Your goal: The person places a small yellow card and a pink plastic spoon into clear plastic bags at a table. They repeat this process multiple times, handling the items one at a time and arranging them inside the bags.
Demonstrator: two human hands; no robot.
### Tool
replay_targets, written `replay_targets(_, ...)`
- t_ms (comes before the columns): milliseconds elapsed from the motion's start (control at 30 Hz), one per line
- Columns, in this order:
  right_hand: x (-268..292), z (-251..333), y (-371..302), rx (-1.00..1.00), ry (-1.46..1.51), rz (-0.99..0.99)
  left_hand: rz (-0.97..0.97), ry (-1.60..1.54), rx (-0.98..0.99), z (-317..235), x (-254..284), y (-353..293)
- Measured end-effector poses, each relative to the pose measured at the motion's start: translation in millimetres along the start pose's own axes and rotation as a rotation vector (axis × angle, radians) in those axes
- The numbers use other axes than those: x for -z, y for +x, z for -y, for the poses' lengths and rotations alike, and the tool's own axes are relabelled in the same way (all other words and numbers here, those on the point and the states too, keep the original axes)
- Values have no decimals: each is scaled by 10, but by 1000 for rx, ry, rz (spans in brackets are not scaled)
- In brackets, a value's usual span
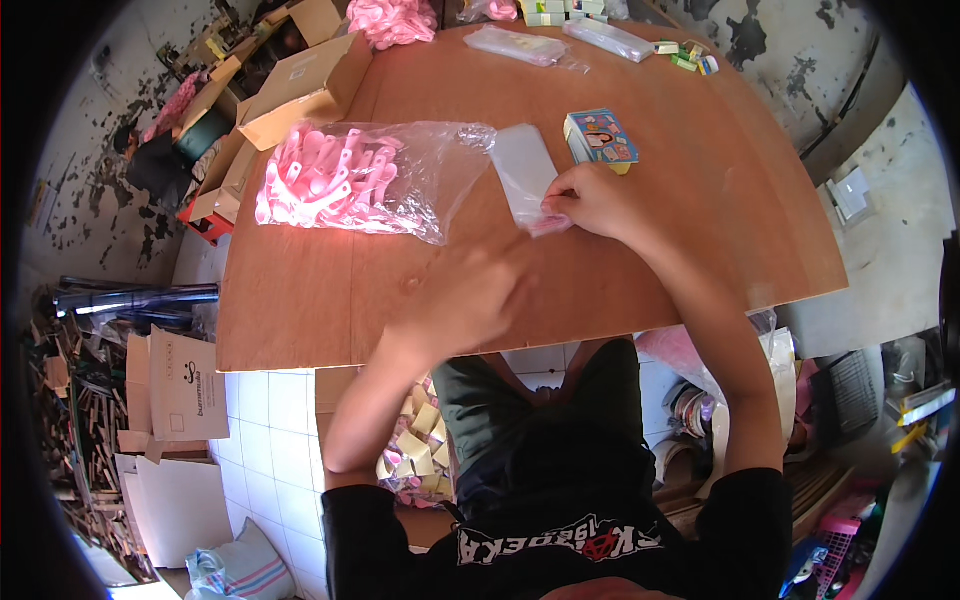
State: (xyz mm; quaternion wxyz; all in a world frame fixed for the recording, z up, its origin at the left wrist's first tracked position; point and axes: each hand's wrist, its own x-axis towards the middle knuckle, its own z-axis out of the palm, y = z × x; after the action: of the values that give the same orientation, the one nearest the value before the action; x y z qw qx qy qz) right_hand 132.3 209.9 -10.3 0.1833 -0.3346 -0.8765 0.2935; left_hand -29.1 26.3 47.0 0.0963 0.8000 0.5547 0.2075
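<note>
My right hand [592, 203] is closed, thumb and fingers pinching the near end of a flat clear plastic bag [522, 165] on the table. That end has a pinkish edge, and whether it is one bag or a stack I cannot tell. Nearer the table's front edge, my left hand [468, 298] hangs over the wood, smeared by motion, so its fingers do not show clearly. Left of the flat bag lies a large open clear bag [440, 165] full of pink plastic spoons [325, 180]. Just beyond my right hand is a small colourful box [602, 137] with a blue patterned face.
A brown wooden table [700, 240] spans the view. Along its far side are an open cardboard box [305, 90], a pink heap [392, 20], clear packets [520, 45] and small green-and-white boxes [685, 58]. Below the front edge, a carton [410, 525] holds many small card-topped pieces.
</note>
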Motion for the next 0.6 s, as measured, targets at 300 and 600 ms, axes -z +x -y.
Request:
replay_targets(300, 151, 0, -217, 216, -73, -467, 59, 82, -99, 373, -453, 318)
replay_targets(600, 414, 518, -701, 289, 183, 82, -296, -407, -156, 86, -319, 112)
